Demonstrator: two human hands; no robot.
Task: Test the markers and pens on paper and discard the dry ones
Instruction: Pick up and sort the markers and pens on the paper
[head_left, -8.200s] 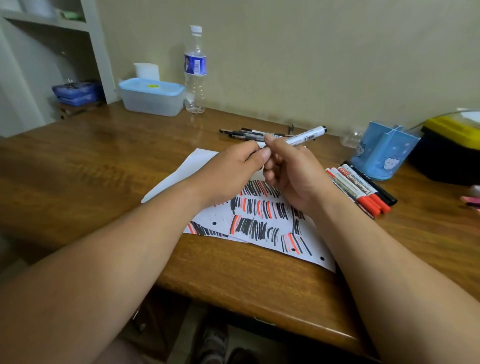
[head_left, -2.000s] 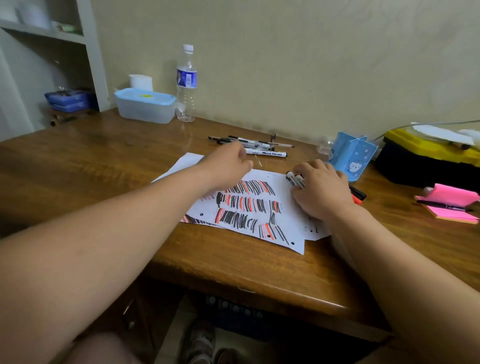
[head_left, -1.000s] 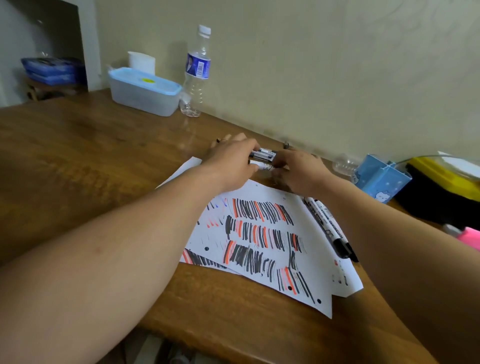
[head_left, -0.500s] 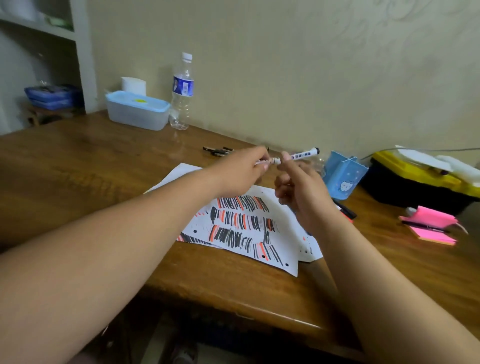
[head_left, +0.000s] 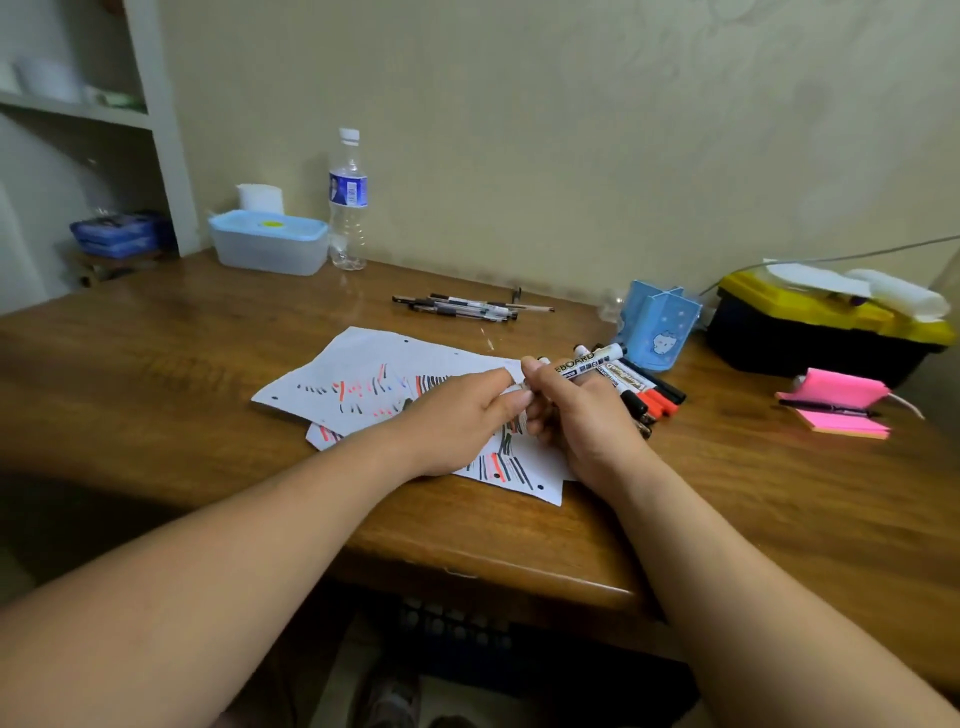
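My right hand (head_left: 582, 415) grips a white whiteboard marker (head_left: 587, 360), whose barrel points up and to the right. My left hand (head_left: 462, 415) pinches the marker's near end, at the cap; the cap itself is hidden between my fingers. Both hands hover over white sheets of paper (head_left: 363, 374) covered with black and red test strokes. Several more whiteboard markers (head_left: 647, 389) with red and black caps lie to the right of the paper. Several thin pens (head_left: 462, 306) lie in a bunch behind the paper.
A blue pen holder (head_left: 657, 327) stands behind the markers. Black box with a yellow lid (head_left: 810, 332) and pink sticky notes with a pen (head_left: 836, 410) are at the right. A lidded plastic tub (head_left: 267, 241) and a water bottle (head_left: 347, 202) stand at the back left.
Both hands have come down closer to the paper with the marker. My view has shifted, so the markers lying at the right show again.
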